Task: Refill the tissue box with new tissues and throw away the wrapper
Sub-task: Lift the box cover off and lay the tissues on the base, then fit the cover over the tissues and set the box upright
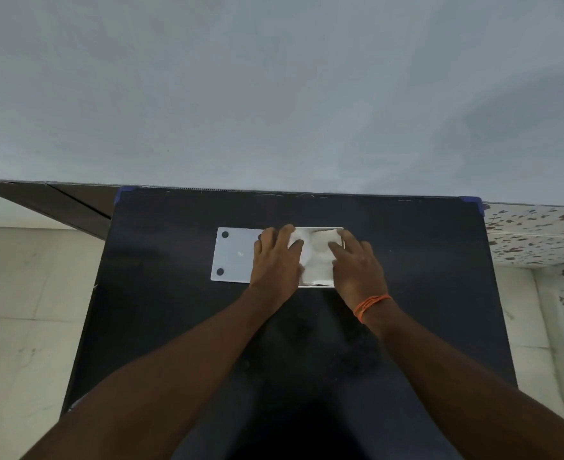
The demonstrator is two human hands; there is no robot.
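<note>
- Pale grey wall [274,88] filling the upper half of the view.
- Black table [161,320] pushed against it, blue tape at both far corners, light floor tiles [25,310] to the left and a floral-patterned surface [539,237] to the right.
- Two bare forearms reaching in from the bottom edge toward the table's far middle.
- White tissue box [320,285] lying there, open side up, its flat white lid [234,257] with two dark dots just beside it on the left, partly under the left hand.
- Crumpled white tissues [317,257] sitting inside the box, between the two hands.
- Left hand [275,260] palm down, fingers loosely spread, tips pressing on the tissues' left edge.
- Right hand [357,267] palm down at the box's right end, fingers close together, tips on the tissues.
- Orange thread [370,305] wound round the right wrist.
</note>
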